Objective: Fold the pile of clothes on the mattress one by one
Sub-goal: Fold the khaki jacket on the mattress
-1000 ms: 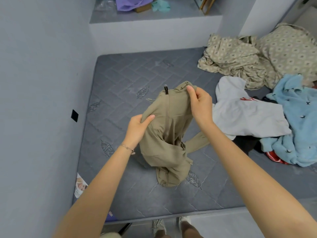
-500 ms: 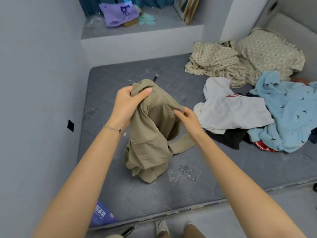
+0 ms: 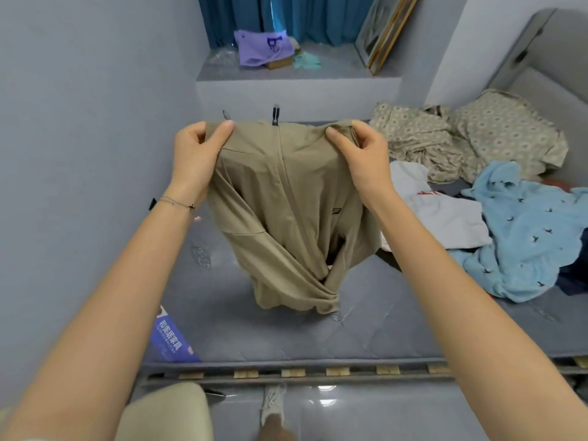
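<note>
A khaki zip-up jacket [image 3: 286,202] hangs in the air above the grey mattress [image 3: 366,329]. My left hand [image 3: 197,154] pinches its top edge at the left. My right hand [image 3: 359,154] pinches the top edge at the right. The zipper runs down the middle, its black pull sticking up between my hands. The jacket's lower part is twisted and bunched, its hem close to the mattress. To the right lies the pile: a white garment [image 3: 439,211], a light blue one with small dark prints [image 3: 534,237] and dark pieces under them.
A beige patterned sheet [image 3: 423,144] and a matching pillow [image 3: 509,128] lie at the mattress's far right. A grey wall [image 3: 79,154] runs close on the left. A ledge [image 3: 334,71] behind holds a purple bag [image 3: 261,46] and frames. Bed slats [image 3: 318,372] show at the near edge.
Both hands moved to the jacket's top edge and spread apart, lifting it so it hangs open and off the mattress. The view tilted up.
</note>
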